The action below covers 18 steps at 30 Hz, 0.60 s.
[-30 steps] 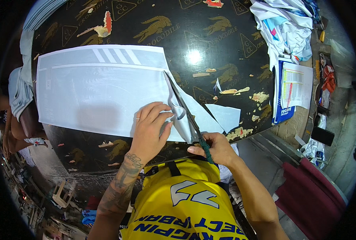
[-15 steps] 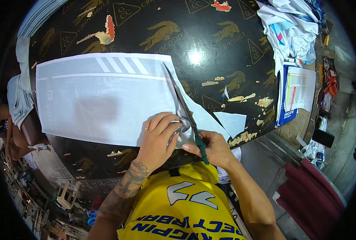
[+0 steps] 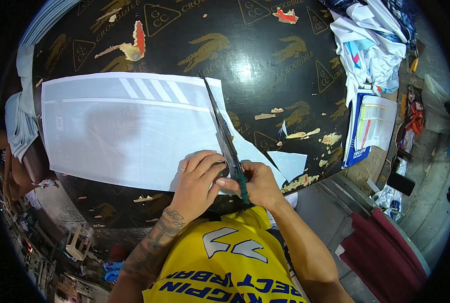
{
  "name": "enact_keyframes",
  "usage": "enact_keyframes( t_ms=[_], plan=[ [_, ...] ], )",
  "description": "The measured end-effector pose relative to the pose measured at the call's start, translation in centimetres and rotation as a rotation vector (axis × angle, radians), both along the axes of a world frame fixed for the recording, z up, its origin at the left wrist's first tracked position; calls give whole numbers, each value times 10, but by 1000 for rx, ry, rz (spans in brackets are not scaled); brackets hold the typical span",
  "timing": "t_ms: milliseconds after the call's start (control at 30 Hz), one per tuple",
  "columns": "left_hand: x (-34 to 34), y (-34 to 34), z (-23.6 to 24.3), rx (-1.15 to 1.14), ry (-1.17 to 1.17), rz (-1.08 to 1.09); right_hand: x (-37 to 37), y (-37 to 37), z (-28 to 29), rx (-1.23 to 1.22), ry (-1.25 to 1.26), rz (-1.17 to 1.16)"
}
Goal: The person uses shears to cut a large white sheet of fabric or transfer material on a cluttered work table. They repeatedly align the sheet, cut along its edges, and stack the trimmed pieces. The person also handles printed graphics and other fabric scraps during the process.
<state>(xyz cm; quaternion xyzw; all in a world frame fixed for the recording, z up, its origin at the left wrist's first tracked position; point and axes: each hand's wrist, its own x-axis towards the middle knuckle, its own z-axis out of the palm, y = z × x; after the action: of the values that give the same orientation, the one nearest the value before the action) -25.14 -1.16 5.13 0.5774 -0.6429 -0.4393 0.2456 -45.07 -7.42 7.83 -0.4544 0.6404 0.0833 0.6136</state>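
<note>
A pale grey and white fabric piece [image 3: 134, 136], with slanted white stripes along its far edge, lies flat on the black table. My left hand [image 3: 199, 174] rests near its right end, fingers bent and closed on the fabric beside the cut. Long dark scissors [image 3: 220, 121] with green-wrapped handles are gripped in my right hand [image 3: 260, 184]. Their blades point away from me across the fabric's right end, the tip slightly past the far edge. To the right of the blades, a narrow white strip [image 3: 257, 151] tapers toward a small pale flap [image 3: 290, 164].
The dark table [image 3: 265, 65] has peeled patches. White garments [image 3: 369, 45] are heaped at the far right, above a blue notebook with papers [image 3: 371, 126]. Folded light cloth [image 3: 22, 126] hangs at the left edge. Maroon fabric [image 3: 386, 247] lies at the lower right, near a black phone [image 3: 401, 183].
The scissors and my right hand have shifted left, and the tip now reaches beyond the fabric's far edge. The bunched fabric by my left fingers shows less.
</note>
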Motion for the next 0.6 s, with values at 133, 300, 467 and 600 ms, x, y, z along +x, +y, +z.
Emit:
enact_keyframes(
  t_ms=[133,300,467,600],
  plan=[
    [-7,1,3,-60,-75,10,-12,3,-1,-102,-84,-151],
    [-18,-21,19,-239,-189,76,-72,17,25,-174,-117,-429],
    [-35,-93,-6,-342,-228,421,-176,32,56,-411,116,-294],
    [-89,-140,-50,-447,-396,107,-251,32,48,-520,28,-483]
  ],
)
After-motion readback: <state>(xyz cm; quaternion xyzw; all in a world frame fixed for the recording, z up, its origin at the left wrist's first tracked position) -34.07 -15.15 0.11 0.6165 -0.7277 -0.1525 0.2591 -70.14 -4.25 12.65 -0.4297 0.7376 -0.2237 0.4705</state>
